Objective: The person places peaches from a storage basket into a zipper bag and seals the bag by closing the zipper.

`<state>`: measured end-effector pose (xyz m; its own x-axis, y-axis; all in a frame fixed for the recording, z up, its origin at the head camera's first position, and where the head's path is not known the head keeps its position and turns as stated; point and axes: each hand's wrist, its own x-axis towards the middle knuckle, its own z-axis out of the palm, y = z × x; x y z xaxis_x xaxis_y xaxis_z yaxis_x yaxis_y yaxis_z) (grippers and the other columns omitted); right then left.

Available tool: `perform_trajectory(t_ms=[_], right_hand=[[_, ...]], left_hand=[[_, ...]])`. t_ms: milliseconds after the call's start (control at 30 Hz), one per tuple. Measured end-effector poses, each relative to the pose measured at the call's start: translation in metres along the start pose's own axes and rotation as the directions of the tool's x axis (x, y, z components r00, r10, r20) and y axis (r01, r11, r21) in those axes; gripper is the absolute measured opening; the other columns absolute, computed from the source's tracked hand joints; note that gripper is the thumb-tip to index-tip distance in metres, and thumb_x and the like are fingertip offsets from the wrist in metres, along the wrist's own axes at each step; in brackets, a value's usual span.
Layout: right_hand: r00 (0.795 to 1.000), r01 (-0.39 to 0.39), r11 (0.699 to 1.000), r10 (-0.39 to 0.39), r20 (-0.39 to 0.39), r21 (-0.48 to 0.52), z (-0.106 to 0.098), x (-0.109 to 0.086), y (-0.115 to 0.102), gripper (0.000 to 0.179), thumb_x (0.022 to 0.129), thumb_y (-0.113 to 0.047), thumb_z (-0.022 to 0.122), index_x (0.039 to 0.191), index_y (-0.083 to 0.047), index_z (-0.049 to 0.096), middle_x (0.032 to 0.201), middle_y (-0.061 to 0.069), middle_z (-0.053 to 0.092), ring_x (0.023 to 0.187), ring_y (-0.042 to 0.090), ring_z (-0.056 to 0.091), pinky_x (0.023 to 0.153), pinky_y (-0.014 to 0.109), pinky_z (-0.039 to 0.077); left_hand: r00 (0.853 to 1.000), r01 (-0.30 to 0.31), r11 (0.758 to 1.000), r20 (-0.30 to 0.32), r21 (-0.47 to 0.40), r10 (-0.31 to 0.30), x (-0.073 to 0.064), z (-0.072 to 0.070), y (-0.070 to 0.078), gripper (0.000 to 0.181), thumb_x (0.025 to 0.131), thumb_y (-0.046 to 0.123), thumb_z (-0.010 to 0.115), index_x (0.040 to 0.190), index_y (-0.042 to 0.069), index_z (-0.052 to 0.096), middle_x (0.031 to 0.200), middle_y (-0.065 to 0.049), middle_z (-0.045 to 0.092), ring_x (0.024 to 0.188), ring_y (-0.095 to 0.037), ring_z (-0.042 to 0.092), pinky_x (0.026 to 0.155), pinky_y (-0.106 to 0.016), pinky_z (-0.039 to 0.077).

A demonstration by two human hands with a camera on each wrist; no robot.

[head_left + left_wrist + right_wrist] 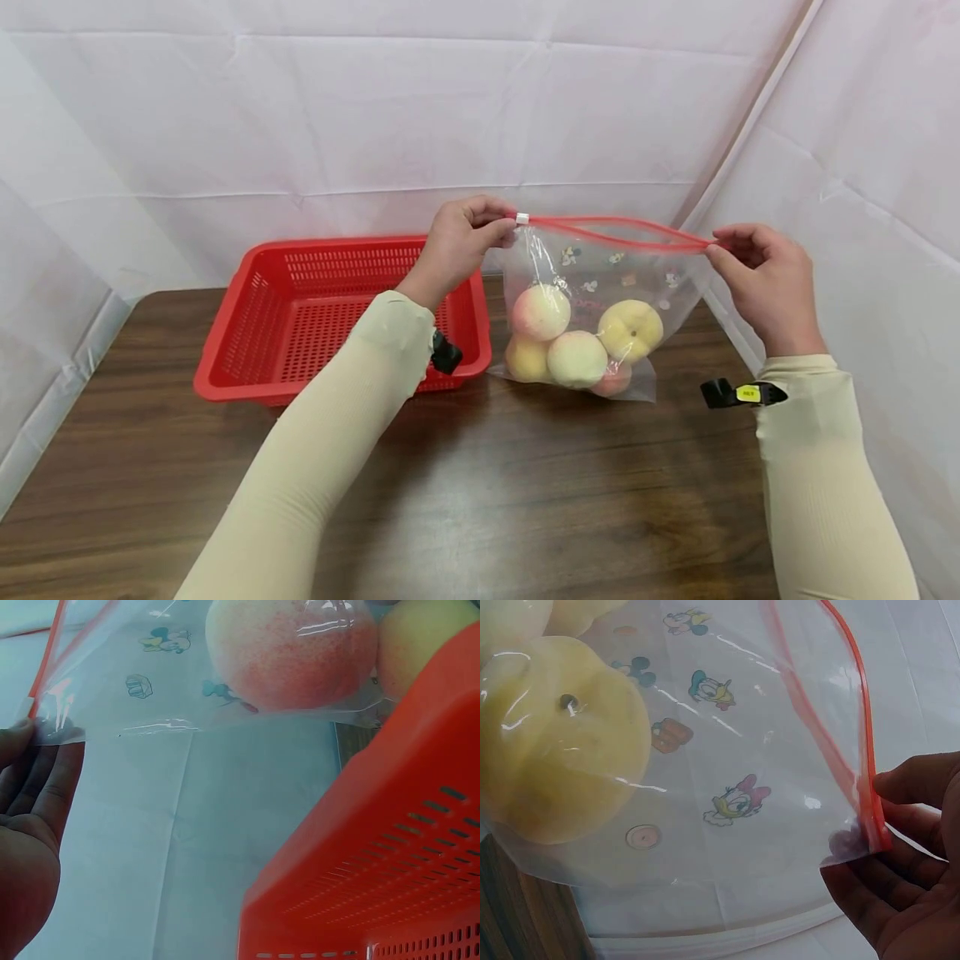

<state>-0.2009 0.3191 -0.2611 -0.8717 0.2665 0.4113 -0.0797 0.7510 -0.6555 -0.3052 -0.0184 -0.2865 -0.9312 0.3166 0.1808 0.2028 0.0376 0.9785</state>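
Note:
Both hands hold up a clear zipper bag (600,267) with a red zip strip and small cartoon prints. Several peaches (577,358), pink and yellow, lie in its lower part. My left hand (465,237) pinches the top left corner, right by the white slider (522,218). At the opposite top corner, my right hand (772,279) pinches the end of the red strip between thumb and fingers. Between the hands the two red edges bow apart, so the mouth gapes. In the right wrist view a yellow peach (562,750) shows through the plastic.
Left of the bag, a red plastic basket (217,367) with slotted walls stands on the brown wooden table (510,500); no fruit shows in it. The left forearm passes over its right side. White sheeting (375,117) hangs behind and along both sides.

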Motion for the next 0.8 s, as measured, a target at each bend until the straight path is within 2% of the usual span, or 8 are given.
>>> perform_trajectory(t_ms=[167,300,400,533,633,800], right_hand=[[0.999,0.044,0.995,-0.046,-0.022,-0.087,0.003,0.000,-0.016,0.033,0.089,-0.036,0.065,0.112,-0.013,0.070,0.095,-0.010,0.065,0.082,-0.004,0.056,0.073,0.008,0.041],[0.989,0.139,0.979,-0.146,-0.038,-0.149,0.011,0.002,-0.032,0.032,0.089,-0.034,0.064,0.111,-0.011,0.071,0.105,0.005,0.070,0.095,0.008,0.061,0.077,0.005,0.039],[0.972,0.229,0.959,-0.234,-0.015,-0.165,0.019,0.004,-0.046,0.032,0.089,-0.030,0.065,0.112,-0.008,0.070,0.108,0.011,0.071,0.102,0.023,0.063,0.084,0.018,0.046],[0.939,0.344,0.923,-0.341,0.043,-0.172,0.033,0.009,-0.064,0.032,0.090,-0.024,0.065,0.114,-0.004,0.069,0.109,0.016,0.070,0.103,0.031,0.063,0.088,0.045,0.046],[0.919,0.395,0.905,-0.389,0.070,-0.155,0.044,0.011,-0.074,0.029,0.089,-0.021,0.066,0.112,-0.004,0.069,0.108,0.015,0.071,0.103,0.031,0.064,0.089,0.047,0.047],[0.909,0.416,0.898,-0.406,0.098,-0.139,0.059,0.011,-0.085,0.028,0.089,-0.022,0.066,0.111,-0.005,0.070,0.108,0.014,0.071,0.104,0.030,0.064,0.091,0.047,0.046]], left_hand=[[1.000,0.001,1.000,-0.011,-0.011,-0.001,0.000,-0.001,-0.002,0.015,0.091,0.012,0.066,0.105,0.008,0.070,0.102,-0.009,0.072,0.086,-0.019,0.070,0.084,-0.027,0.057],[1.000,-0.001,1.000,-0.018,-0.014,0.001,-0.001,0.000,-0.003,0.015,0.091,0.013,0.066,0.105,0.009,0.070,0.102,-0.008,0.073,0.086,-0.019,0.070,0.084,-0.027,0.057],[1.000,0.003,1.000,-0.028,-0.016,-0.003,-0.002,-0.001,-0.004,0.016,0.091,0.014,0.066,0.106,0.009,0.070,0.102,-0.009,0.073,0.087,-0.018,0.070,0.084,-0.026,0.057],[0.999,0.005,1.000,-0.047,-0.029,-0.006,-0.002,0.000,-0.005,0.018,0.091,0.013,0.067,0.107,0.007,0.070,0.103,-0.011,0.072,0.086,-0.019,0.070,0.084,-0.027,0.057],[0.998,0.004,1.000,-0.057,-0.027,-0.005,-0.003,0.000,-0.006,0.018,0.090,0.014,0.067,0.107,0.007,0.071,0.103,-0.012,0.073,0.086,-0.019,0.070,0.084,-0.027,0.057],[0.998,-0.010,1.000,-0.065,-0.009,0.009,-0.005,0.002,-0.006,0.018,0.090,0.015,0.068,0.106,0.009,0.071,0.102,-0.009,0.073,0.086,-0.019,0.071,0.083,-0.027,0.057]])
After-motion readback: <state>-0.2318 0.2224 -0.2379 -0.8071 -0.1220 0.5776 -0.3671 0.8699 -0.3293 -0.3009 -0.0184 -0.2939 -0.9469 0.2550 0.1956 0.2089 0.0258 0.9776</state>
